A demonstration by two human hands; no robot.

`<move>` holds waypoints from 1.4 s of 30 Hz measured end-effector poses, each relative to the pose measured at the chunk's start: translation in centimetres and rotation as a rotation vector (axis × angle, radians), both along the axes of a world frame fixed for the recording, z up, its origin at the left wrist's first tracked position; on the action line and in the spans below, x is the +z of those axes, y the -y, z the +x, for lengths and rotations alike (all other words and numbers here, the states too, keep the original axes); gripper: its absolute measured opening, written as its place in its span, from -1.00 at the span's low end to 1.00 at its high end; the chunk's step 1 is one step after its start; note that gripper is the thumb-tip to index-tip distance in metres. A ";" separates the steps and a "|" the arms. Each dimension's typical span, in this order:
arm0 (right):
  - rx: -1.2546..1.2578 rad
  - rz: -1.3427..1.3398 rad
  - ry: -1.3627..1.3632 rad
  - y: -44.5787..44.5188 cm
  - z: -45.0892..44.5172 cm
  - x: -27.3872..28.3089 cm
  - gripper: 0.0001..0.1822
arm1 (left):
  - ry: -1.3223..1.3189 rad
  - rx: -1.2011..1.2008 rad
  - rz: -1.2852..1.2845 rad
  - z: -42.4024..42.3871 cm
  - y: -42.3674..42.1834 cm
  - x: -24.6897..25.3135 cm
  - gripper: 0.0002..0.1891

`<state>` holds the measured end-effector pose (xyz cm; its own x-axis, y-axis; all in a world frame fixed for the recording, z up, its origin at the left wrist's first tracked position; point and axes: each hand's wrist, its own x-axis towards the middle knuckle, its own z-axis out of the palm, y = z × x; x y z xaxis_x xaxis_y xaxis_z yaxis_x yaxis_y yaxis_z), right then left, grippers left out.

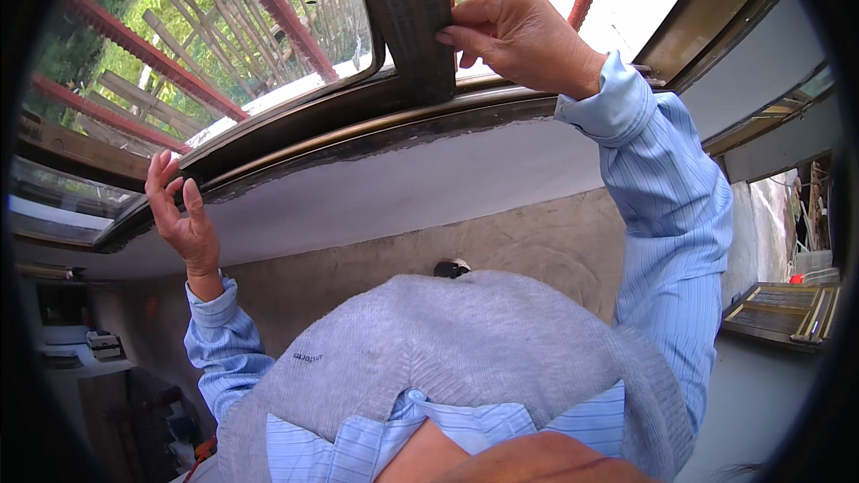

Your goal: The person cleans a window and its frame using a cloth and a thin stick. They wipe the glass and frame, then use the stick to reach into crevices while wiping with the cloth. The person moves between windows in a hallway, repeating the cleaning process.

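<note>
The dark metal stile of a window sash (419, 33) stands before me and bears printed writing. At its right edge is my right hand (520, 33), with the thumb on the near face and the other fingers bent at the edge. Left of the stile, a glass pane (221, 20) fills the sash. My left hand (178, 215) is raised at the lower left corner of the window, its fingers apart and holding nothing. It overlaps the frame in view; whether it touches is unclear. Beneath the sash runs the window track (349, 127), with a brassy rail along it.
Red ridged bars (275, 7) cross outside the window, with a stick fence (201, 27) beyond. Below the track are a pale wall (402, 174) and a brown lower surface (537, 235). A wooden framed panel (782, 312) is at far right.
</note>
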<state>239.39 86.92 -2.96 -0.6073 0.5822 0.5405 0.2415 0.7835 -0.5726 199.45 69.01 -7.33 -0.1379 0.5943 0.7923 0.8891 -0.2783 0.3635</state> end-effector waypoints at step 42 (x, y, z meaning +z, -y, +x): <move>-0.223 -1.344 -0.142 23.0 3.4 -45.5 -0.77 | -1.227 0.321 -0.238 6.2 -5.2 9.7 -0.65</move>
